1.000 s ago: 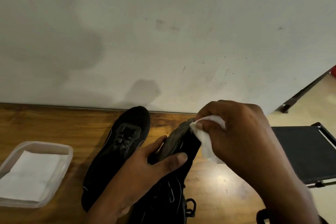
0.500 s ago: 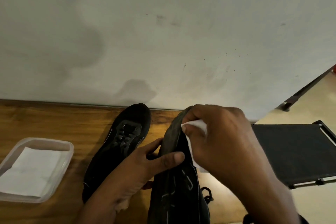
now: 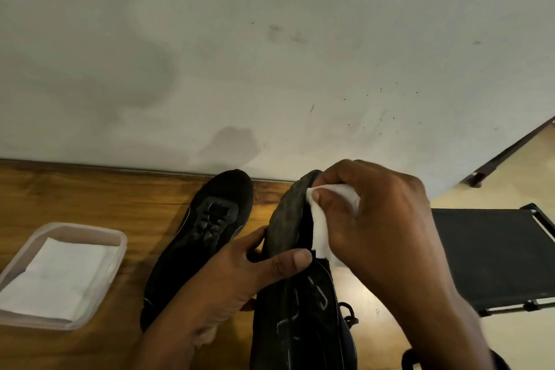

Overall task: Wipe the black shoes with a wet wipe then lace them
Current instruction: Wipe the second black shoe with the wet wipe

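Grips held shoe (image 3: 297, 309) round the forefoot w/ left hand (image 3: 240, 273): thumb curled across the near face, fingers wrapped behind, mostly out of sight. Tips it on edge above the wooden surface (image 3: 90, 195), toe up toward the wall (image 3: 270, 54), heel end low & cut off by the frame. Looks black but dull & dusty grey along the rough sole rim nr the toe, w/ thin pale line marks lower down; hard to tell whether those sit on sole or upper. Shows a bit of black lace (image 3: 348, 314) poking out at lower rt. Pinches crumpled white wet wipe (image 3: 324, 219) in right hand (image 3: 375, 219), thumb & fingers curled round it, pressing it on the shoe's rt side just below the toe; lets a loose end hang down along that side. Just left of the held one, flat on the surface: second shoe (image 3: 204, 234), sole down, toe nr the wall, matte black w/ eyelet rows showing, heel partly hidden behind the left wrist. At far left, well apart from both shoes: clear plastic tray (image 3: 120, 246) w/ folded white sheets (image 3: 57, 276) inside. Off the surface's rt edge: black framed panel (image 3: 486, 255) over pale floor.
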